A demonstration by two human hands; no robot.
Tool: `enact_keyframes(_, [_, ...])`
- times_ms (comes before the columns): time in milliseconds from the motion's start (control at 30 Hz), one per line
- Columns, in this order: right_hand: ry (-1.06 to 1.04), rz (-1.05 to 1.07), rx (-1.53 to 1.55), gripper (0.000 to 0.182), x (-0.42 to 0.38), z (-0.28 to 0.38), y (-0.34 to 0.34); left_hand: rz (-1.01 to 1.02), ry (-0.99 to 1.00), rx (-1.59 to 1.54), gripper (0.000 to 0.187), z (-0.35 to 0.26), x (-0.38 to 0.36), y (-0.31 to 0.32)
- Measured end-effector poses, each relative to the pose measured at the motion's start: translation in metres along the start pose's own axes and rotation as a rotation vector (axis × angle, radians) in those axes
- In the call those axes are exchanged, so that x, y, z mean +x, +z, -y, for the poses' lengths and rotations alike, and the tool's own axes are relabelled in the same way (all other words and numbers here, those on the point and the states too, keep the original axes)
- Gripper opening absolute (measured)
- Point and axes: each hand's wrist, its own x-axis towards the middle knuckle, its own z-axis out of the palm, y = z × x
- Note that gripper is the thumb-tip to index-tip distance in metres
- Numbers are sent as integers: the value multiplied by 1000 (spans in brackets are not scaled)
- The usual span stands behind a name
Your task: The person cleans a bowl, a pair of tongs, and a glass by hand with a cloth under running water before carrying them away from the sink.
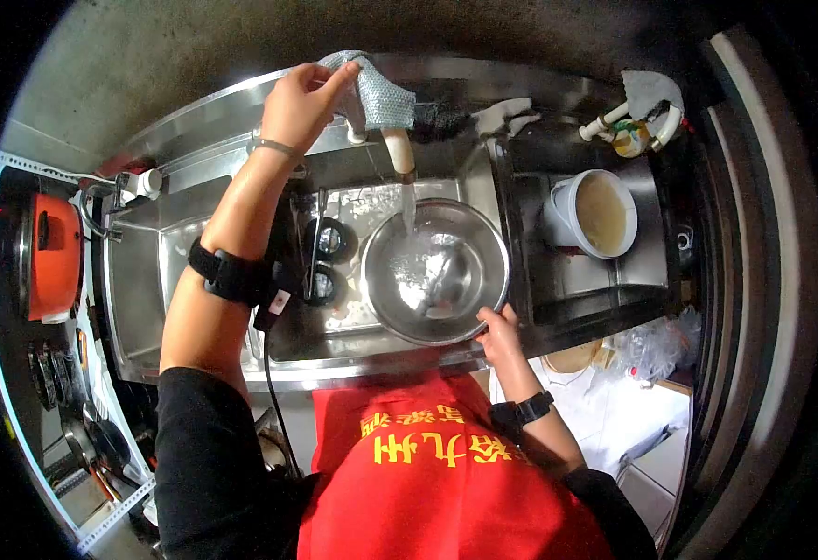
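Note:
My left hand [304, 105] is raised at the back of the sink, its thumb and fingers pinched at the edge of a grey woven cloth [385, 101]. The cloth hangs over the top of a pale faucet [397, 152]. Water runs from the spout into a large round stainless steel bowl [437, 303] in the middle basin. With my right hand [499, 334] I grip the bowl's near right rim, fingers closed round it. Some water shows at the bottom of the bowl, and its open side faces up.
Two dark round objects [319, 285] and a long thin handle lie left of the bowl. In the right basin stands a white bucket [559, 222] with cloudy liquid. A second tap [101, 222] is at the left basin. An orange pot [57, 261] sits on the left rack.

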Motion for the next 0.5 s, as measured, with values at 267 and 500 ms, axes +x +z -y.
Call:
enact_keyframes(267, [-55, 81, 34, 26, -2, 9, 9, 16, 47, 21, 40, 2, -3, -4])
enact_keyframes(500, [24, 38, 69, 28, -12, 19, 30, -20, 67, -14, 41, 8, 8, 13])
